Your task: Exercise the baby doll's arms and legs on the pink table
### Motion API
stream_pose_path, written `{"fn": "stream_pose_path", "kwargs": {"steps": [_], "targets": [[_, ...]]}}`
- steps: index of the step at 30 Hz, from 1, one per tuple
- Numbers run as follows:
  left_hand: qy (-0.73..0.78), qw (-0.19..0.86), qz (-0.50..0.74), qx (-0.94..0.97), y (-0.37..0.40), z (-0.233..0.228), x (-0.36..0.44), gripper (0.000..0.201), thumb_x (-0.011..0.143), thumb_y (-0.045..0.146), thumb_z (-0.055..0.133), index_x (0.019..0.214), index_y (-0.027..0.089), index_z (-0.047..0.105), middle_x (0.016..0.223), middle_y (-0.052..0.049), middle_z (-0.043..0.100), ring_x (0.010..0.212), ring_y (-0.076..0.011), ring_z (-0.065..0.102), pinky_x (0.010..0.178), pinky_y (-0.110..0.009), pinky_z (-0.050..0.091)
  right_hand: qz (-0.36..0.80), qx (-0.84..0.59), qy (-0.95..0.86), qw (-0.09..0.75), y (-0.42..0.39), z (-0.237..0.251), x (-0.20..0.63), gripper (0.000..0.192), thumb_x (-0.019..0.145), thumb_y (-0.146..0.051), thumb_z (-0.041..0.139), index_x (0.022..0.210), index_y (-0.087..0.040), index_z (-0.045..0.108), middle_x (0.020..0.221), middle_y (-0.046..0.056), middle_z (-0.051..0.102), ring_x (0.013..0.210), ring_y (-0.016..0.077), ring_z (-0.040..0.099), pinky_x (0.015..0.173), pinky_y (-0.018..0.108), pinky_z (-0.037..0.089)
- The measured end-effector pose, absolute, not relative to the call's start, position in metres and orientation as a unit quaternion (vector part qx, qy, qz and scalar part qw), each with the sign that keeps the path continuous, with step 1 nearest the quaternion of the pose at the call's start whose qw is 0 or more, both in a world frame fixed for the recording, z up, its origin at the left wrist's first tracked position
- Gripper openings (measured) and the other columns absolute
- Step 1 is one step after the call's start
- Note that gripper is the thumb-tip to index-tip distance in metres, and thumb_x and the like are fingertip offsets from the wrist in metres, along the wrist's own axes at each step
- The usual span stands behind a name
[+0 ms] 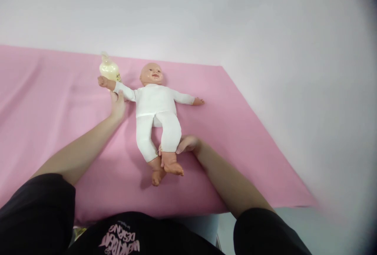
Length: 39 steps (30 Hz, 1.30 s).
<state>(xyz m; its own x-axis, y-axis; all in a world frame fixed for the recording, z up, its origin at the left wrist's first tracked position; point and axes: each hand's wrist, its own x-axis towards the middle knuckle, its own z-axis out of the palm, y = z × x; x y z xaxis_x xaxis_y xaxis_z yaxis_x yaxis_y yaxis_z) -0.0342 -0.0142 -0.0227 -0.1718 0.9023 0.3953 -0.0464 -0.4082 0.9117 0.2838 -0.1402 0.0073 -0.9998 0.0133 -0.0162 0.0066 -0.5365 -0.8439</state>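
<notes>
The baby doll (pixel 156 99) was laid face up on the pink worktop (pixel 241 160), mid-frame. Its lower leg at lower centre was wrapped by the half-curled right hand (pixel 187 144). The left hand (pixel 118 105) was set under the doll's outstretched arm (pixel 125 91) at centre left; its closure could not be told. A light, even hold was called for, without twisting the limbs. At upper left, a pale yellow bottle (pixel 108 69) was seen, contents uncertain.

Rounded pale-yellow bottle (pixel 108 70): base hidden, print illegible. Bare left hand (pixel 118 106), bare right hand (pixel 189 144): fingers partly behind white-clothed plastic doll (pixel 156 99). Pink cloth-covered counter (pixel 235 145): cropped left.
</notes>
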Motion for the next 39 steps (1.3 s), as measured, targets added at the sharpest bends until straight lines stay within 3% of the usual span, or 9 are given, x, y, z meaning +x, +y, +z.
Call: {"fn": "stream_pose_path", "kwargs": {"steps": [6, 10, 13, 19, 23, 29, 39], "targets": [[0.404, 0.278, 0.642, 0.590, -0.025, -0.016, -0.026, 0.075, 0.094, 0.073, 0.055, 0.154, 0.034, 0.032, 0.163, -0.011, 0.043, 0.153, -0.0266, 0.042, 0.126, -0.048, 0.039, 0.884, 0.008, -0.467, 0.008, -0.143, 0.000, 0.281, 0.054, 0.074, -0.039, 0.078, 0.119, -0.010, 0.065, 0.111, 0.020, 0.079, 0.112, 0.0336, 0.075, 0.101, 0.046, 0.056], [0.378, 0.210, 0.586, 0.686, -0.034, -0.011, -0.020, 0.072, 0.097, 0.072, 0.050, 0.147, 0.021, 0.045, 0.152, -0.019, 0.053, 0.145, -0.0319, 0.050, 0.128, -0.052, 0.033, 0.896, -0.007, -0.441, 0.044, -0.141, -0.013, 0.284, 0.055, 0.066, -0.047, 0.077, 0.107, -0.012, 0.065, 0.104, 0.022, 0.079, 0.100, 0.0337, 0.077, 0.096, 0.047, 0.058], [0.358, 0.157, 0.531, 0.752, -0.043, -0.002, -0.016, 0.064, 0.101, 0.066, 0.044, 0.144, 0.019, 0.052, 0.145, -0.019, 0.059, 0.142, -0.0328, 0.053, 0.127, -0.055, 0.033, 0.901, -0.005, -0.426, 0.077, -0.136, -0.021, 0.288, 0.059, 0.065, -0.053, 0.077, 0.106, -0.013, 0.063, 0.093, 0.017, 0.079, 0.083, 0.0299, 0.077, 0.089, 0.048, 0.060], [0.321, 0.123, 0.446, 0.827, -0.048, 0.007, -0.013, 0.051, 0.103, 0.056, 0.046, 0.142, 0.026, 0.060, 0.147, -0.017, 0.059, 0.144, -0.0335, 0.051, 0.126, -0.060, 0.034, 0.885, -0.043, -0.396, 0.240, -0.131, -0.019, 0.288, 0.054, 0.086, -0.063, 0.055, 0.109, -0.015, 0.062, 0.073, 0.004, 0.070, 0.070, 0.0202, 0.067, 0.093, 0.054, 0.059], [0.303, 0.120, 0.439, 0.838, -0.046, 0.005, -0.012, 0.043, 0.103, 0.050, 0.050, 0.135, 0.028, 0.067, 0.144, -0.016, 0.061, 0.142, -0.0340, 0.052, 0.125, -0.062, 0.033, 0.862, -0.112, -0.380, 0.315, -0.129, -0.012, 0.286, 0.052, 0.100, -0.055, 0.036, 0.113, -0.013, 0.063, 0.071, 0.001, 0.064, 0.067, 0.0163, 0.060, 0.084, 0.045, 0.062], [0.315, 0.073, 0.405, 0.855, -0.044, 0.002, -0.013, 0.043, 0.105, 0.046, 0.044, 0.135, 0.025, 0.066, 0.145, -0.016, 0.062, 0.147, -0.0345, 0.048, 0.122, -0.063, 0.037, 0.848, -0.175, -0.374, 0.332, -0.124, -0.011, 0.286, 0.047, 0.097, -0.055, 0.049, 0.107, -0.013, 0.066, 0.069, 0.001, 0.065, 0.066, 0.0149, 0.061, 0.076, 0.036, 0.063], [0.343, 0.123, 0.490, 0.792, -0.046, 0.003, -0.014, 0.056, 0.103, 0.059, 0.047, 0.143, 0.021, 0.055, 0.146, -0.019, 0.059, 0.142, -0.0327, 0.053, 0.125, -0.057, 0.036, 0.852, -0.167, -0.376, 0.324, -0.133, -0.002, 0.281, 0.046, 0.093, -0.054, 0.055, 0.107, -0.013, 0.068, 0.071, 0.003, 0.068, 0.069, 0.0177, 0.065, 0.073, 0.041, 0.063]]}}
